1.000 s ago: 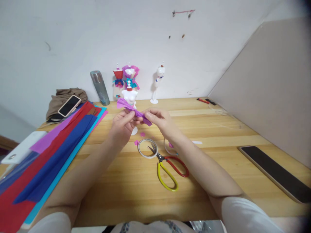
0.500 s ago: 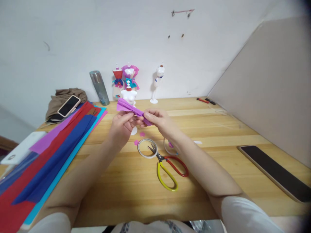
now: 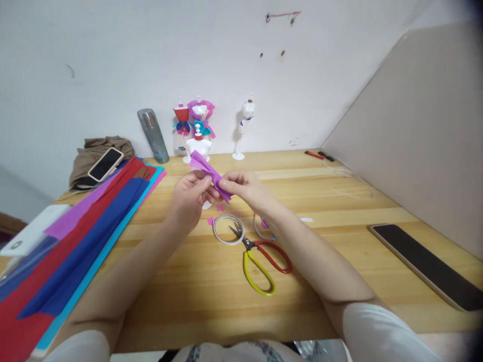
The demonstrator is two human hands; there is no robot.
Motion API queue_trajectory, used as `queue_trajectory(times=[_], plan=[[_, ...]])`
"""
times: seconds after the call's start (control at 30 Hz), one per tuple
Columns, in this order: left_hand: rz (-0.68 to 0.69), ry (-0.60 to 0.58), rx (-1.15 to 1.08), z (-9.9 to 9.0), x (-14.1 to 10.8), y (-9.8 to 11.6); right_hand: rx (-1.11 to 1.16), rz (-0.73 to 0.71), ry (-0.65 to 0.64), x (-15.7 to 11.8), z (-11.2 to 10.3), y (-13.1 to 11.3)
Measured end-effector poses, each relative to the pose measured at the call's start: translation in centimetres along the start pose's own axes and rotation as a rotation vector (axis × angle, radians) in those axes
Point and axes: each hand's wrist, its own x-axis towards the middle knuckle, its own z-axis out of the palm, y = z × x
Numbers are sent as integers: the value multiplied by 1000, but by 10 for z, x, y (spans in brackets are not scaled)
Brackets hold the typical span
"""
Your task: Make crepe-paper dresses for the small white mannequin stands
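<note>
A folded strip of purple crepe paper [image 3: 206, 167] is pinched between my two hands above the middle of the table. My left hand [image 3: 191, 197] grips it near the centre, thumb on top. Closer to the lower right end, my right hand [image 3: 245, 188] has thumb and fingers closed on the same strip. The far end fans out a little. Just behind it stands a small white mannequin bust [image 3: 198, 146] with a red neck. Below my hands lie scissors [image 3: 248, 245] with one yellow and one red handle, their blades inside a tape roll [image 3: 215, 232].
Coloured crepe paper sheets [image 3: 94, 241] lie stacked at left, beside a phone [image 3: 106, 164] on brown cloth. A flask [image 3: 153, 136] and dressed mannequins [image 3: 182, 114] stand by the wall, with another mannequin [image 3: 247, 110] to their right. A dark tablet-like slab [image 3: 426, 264] lies at right.
The purple strip has turned to a steeper slant, its far end shifting right and its near end dropping slightly. Both hands keep their pinch on it.
</note>
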Motion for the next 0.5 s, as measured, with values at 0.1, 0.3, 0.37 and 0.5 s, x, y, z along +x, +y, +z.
queue_trajectory(times=[0.1,0.3,0.37,0.5], plan=[[11,-10,18,1,-1,0,0,-15,-2,0,0,1],[-22,-4,4,-2,3,3,6,46,24,2,-2,5],[-34,5,-13,-6,8,8,-68,18,-5,2,-7,4],[-119,29,37,-17,17,24,-512,-180,-11,1,-23,-1]])
